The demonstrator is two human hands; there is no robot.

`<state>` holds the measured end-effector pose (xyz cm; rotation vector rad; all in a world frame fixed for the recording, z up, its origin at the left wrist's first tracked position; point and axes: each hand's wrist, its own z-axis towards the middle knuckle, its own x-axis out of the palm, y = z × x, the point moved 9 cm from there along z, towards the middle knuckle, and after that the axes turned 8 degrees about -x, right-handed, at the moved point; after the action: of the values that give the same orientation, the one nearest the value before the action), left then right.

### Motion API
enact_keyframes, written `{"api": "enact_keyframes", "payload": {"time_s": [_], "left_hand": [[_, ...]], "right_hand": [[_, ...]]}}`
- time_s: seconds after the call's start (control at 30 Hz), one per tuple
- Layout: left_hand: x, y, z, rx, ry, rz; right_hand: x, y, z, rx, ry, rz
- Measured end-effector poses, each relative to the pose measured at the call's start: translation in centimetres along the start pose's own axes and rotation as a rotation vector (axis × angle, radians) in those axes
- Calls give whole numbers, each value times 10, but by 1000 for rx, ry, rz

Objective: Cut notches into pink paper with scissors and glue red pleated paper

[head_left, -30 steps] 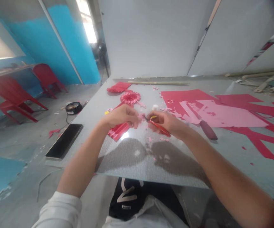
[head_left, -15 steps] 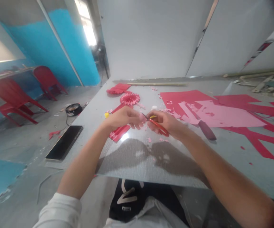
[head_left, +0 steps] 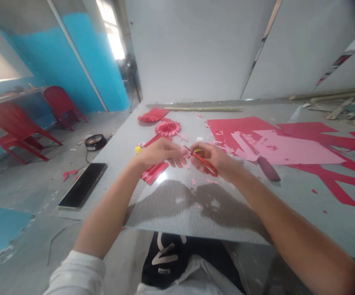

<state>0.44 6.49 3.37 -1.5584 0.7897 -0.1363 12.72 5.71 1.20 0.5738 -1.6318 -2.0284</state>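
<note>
My left hand [head_left: 160, 153] pinches a small pink paper piece [head_left: 185, 152] at its fingertips. My right hand [head_left: 207, 157] grips red-handled scissors [head_left: 206, 164], whose short blades point left at that piece. Folded red paper strips [head_left: 154, 172] lie under and just beyond my left wrist side. A pleated red paper rosette [head_left: 167, 128] sits farther up the grey tabletop [head_left: 177, 205], and pink scraps [head_left: 193, 181] are scattered below my hands.
Pink [head_left: 291, 147] and cut red paper sheets [head_left: 239, 127] lie right, with a dark-handled tool [head_left: 268, 169] at their edge. A black smartphone [head_left: 82, 185] lies left of the tabletop. Red plastic chairs [head_left: 17, 131] stand on the floor beyond.
Both hands have drawn slightly closer, and the scissors have shifted a little right. The pink piece stays pinched at the blades. The view has moved only slightly.
</note>
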Motion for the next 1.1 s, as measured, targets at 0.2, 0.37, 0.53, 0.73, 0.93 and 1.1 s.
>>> {"api": "enact_keyframes", "payload": {"time_s": [0.2, 0.37, 0.53, 0.73, 0.93, 1.1], "left_hand": [[0, 1, 1, -9, 1, -4], [2, 1, 0, -12, 10, 5], [2, 2, 1, -14, 12, 5], [1, 3, 2, -27, 8, 12], [-8, 2, 0, -14, -38, -3], [-9, 1, 0, -6, -46, 1]], "right_hand": [[3, 4, -1, -14, 5, 3], [5, 7, -2, -30, 4, 28], [7, 10, -2, -36, 10, 17], [7, 12, -3, -33, -9, -7], [5, 13, -4, -3, -44, -12], [3, 10, -3, 14, -18, -26]]}}
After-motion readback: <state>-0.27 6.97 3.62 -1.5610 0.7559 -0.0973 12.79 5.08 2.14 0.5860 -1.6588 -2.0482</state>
